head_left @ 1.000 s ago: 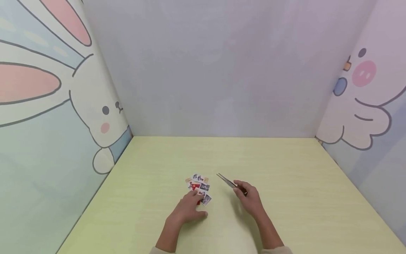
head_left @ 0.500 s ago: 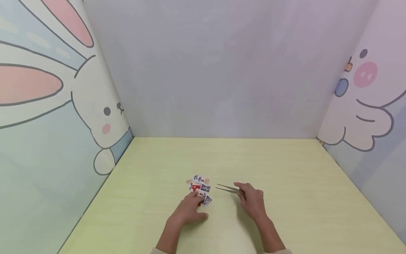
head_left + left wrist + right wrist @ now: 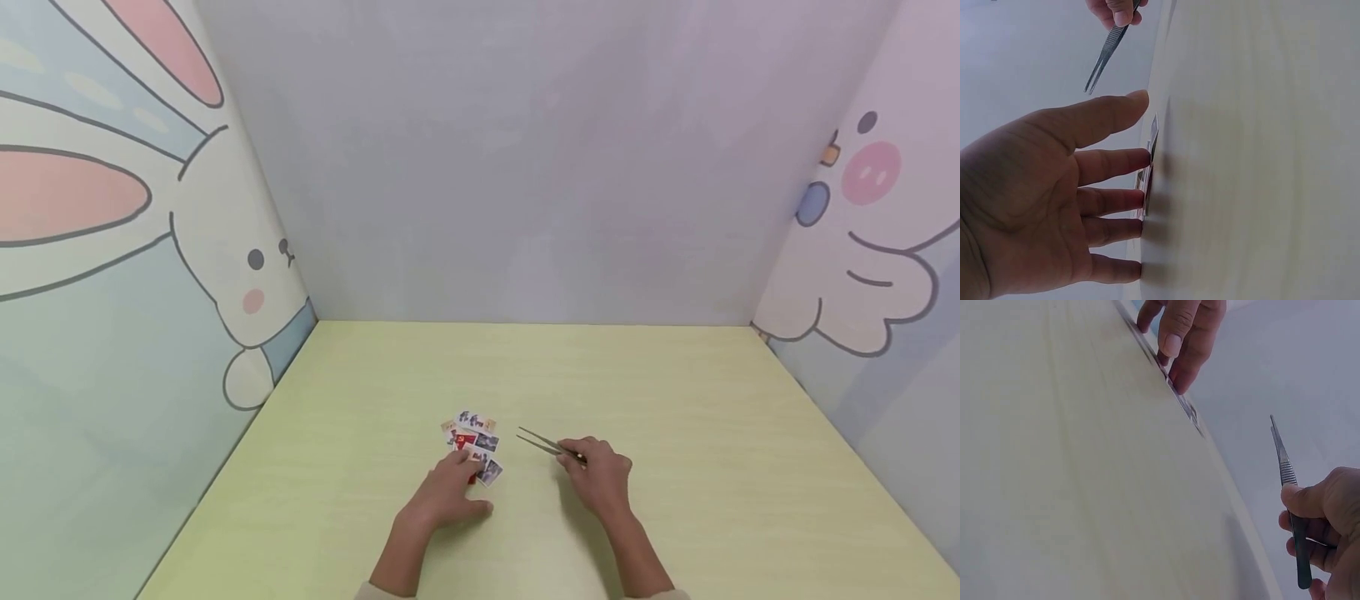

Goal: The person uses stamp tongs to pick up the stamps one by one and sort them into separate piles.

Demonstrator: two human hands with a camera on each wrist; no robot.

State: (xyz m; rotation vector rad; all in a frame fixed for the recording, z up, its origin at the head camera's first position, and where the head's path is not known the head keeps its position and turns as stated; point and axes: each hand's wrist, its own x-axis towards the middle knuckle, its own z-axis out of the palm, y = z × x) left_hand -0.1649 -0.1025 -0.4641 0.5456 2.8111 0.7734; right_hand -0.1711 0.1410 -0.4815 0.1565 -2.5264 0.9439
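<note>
A small overlapping heap of postage stamps (image 3: 487,442), some red and some with grey pictures, lies on the table near the middle of the head view. My left hand (image 3: 444,492) rests its fingertips on the near stamps; its fingers are fairly straight and the thumb stands out to the side, as the left wrist view confirms. To the right, my right hand (image 3: 602,477) pinches a pair of metal tweezers (image 3: 542,443) between thumb and fingers. The tweezers' tips point left toward the stamps, apart from each other and above the table. Dark handles show on the tweezers (image 3: 1284,464) in the right wrist view.
The pale yellow-green table (image 3: 675,400) ends at a plain grey wall (image 3: 525,167) behind. Side walls carry a cartoon rabbit (image 3: 217,250) on the left and a cartoon pig (image 3: 870,217) on the right.
The tweezers swung from pointing up-left to nearly level, then tilted slightly back, their tips ending a little farther right. My left hand stayed on the stamps.
</note>
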